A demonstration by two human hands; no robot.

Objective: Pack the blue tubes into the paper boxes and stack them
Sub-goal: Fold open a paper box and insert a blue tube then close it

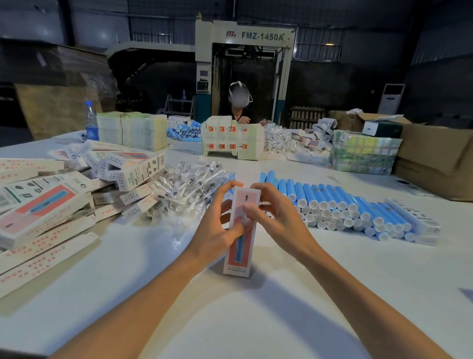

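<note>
A: White table [247, 309] before you. Where is the box?
B: Upright at its middle. Your left hand [213, 234] and right hand [277, 220] both grasp the paper box [238, 254] near its top.
A: How will it handle?
B: Light, thin card, I judge; it dents, so hold the edges. I cannot tell if a tube is inside. The blue tubes [341, 208] lie stacked to your right, the piled boxes [41, 208] to your left.

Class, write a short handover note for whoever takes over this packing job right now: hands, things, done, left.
The left hand and right hand both grip one box, upright on the table.
The tubes lie in rows to its right; a heap of boxes sits left.
Whether this box holds a tube cannot be seen.
Left: many tubes to pack, then stack.
</note>
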